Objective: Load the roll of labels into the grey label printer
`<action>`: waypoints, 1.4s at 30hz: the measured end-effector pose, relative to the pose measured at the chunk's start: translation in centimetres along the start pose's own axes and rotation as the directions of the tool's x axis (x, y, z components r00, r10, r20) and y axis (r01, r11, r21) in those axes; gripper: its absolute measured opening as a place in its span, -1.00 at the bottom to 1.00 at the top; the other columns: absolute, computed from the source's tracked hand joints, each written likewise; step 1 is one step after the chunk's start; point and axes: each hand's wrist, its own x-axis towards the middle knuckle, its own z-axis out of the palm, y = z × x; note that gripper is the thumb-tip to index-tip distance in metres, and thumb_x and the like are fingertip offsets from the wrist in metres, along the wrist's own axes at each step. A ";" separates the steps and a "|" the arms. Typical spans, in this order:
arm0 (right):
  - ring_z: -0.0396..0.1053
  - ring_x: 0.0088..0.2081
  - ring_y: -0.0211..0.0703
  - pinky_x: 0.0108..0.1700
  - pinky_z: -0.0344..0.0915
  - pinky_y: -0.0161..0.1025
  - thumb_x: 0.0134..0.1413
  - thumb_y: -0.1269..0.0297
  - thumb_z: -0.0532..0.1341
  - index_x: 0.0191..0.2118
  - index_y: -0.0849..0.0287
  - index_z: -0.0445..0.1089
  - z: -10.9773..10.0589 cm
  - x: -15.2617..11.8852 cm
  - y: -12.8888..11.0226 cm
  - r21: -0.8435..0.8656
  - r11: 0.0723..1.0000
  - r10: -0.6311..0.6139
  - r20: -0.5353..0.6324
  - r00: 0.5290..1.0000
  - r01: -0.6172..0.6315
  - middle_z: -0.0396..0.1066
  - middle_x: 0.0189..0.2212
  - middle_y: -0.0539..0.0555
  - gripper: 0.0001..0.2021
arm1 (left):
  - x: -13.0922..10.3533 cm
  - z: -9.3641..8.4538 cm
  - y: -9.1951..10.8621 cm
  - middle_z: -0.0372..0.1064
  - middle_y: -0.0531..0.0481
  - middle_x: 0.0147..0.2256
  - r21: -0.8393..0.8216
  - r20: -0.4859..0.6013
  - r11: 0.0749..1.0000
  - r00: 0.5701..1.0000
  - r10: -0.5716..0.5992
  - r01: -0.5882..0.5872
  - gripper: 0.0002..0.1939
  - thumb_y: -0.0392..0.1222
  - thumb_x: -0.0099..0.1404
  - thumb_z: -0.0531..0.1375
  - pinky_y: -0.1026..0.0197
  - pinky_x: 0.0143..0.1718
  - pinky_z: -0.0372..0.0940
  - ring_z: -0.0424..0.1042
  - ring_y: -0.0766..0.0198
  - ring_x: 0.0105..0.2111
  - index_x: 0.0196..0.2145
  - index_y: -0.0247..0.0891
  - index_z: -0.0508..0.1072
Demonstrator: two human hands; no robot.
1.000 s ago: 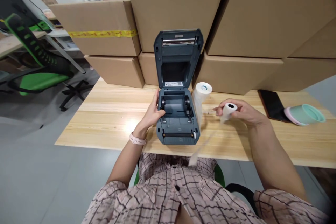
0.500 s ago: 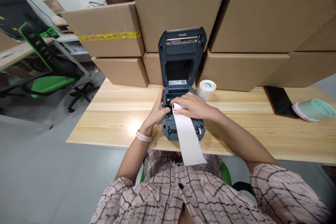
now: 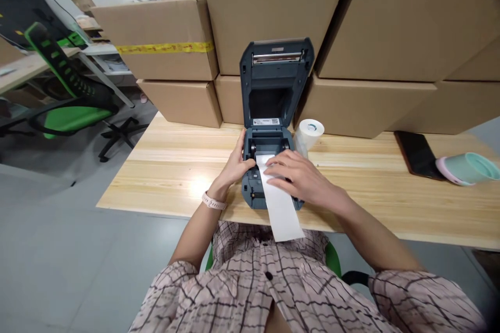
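Note:
A dark grey label printer [image 3: 250, 187] stands on the wooden table with its lid [image 3: 269, 96] raised. My left hand [image 3: 234, 166] grips the printer's left side, its thumb over the edge near the roll holder. From the printer's bay a white paper strip [image 3: 283, 213] runs forward, and its loose end hangs past the table's front edge. Over the strip's upper part lies my right hand [image 3: 299, 177], fingers stretched and slightly spread, touching the paper. The roll itself cannot be made out now. Just behind my right hand stands another white label roll [image 3: 310, 132], upright.
Cardboard boxes [image 3: 269, 15] are stacked behind the printer. To the right a black phone [image 3: 417, 153] lies beside a mint green cup [image 3: 474, 166] on its side. A green and black office chair [image 3: 74, 114] stands left of the table [image 3: 156, 177]. Someone's hair shows above the boxes.
My right hand has come off the roll's end and moved toward me, fingers opening over the strip. The roll's core no longer shows. My left hand stays on the printer.

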 end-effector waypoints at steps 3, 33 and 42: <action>0.43 0.01 0.05 0.01 0.40 0.05 0.42 0.24 0.12 -0.05 0.13 0.54 0.5 -1.8 -1.8 -0.055 0.998 -0.009 -0.049 0.999 0.006 0.55 0.03 0.16 -0.75 | 0.0 0.0 -0.1 -0.22 -0.14 0.51 -0.022 0.002 1.000 1.000 0.005 -0.005 0.11 -0.20 0.07 0.27 -0.05 0.49 -0.22 -0.31 -0.04 0.51 0.48 -0.24 -0.17; 0.44 0.13 0.07 0.04 0.49 0.01 0.38 0.37 0.17 0.12 0.30 0.44 4.5 -3.7 -6.2 -0.212 0.969 0.060 -0.281 0.958 -0.123 0.47 0.18 0.24 -0.72 | 0.2 -0.2 -0.9 -0.13 -0.24 0.48 0.034 -0.008 0.999 1.000 0.026 -0.026 0.13 -0.05 0.11 0.35 -0.11 0.46 -0.09 -0.12 -0.12 0.48 0.48 -0.25 -0.15; 0.46 0.09 0.07 0.01 0.51 0.01 0.38 0.36 0.17 0.11 0.27 0.45 4.5 -3.7 -6.2 -0.216 0.969 0.049 -0.300 0.953 -0.118 0.49 0.16 0.25 -0.72 | 0.1 -0.1 -0.6 -0.06 -0.22 0.47 0.000 -0.016 1.000 1.000 0.014 -0.014 0.10 -0.05 0.11 0.38 -0.12 0.44 -0.04 -0.08 -0.13 0.47 0.47 -0.21 -0.09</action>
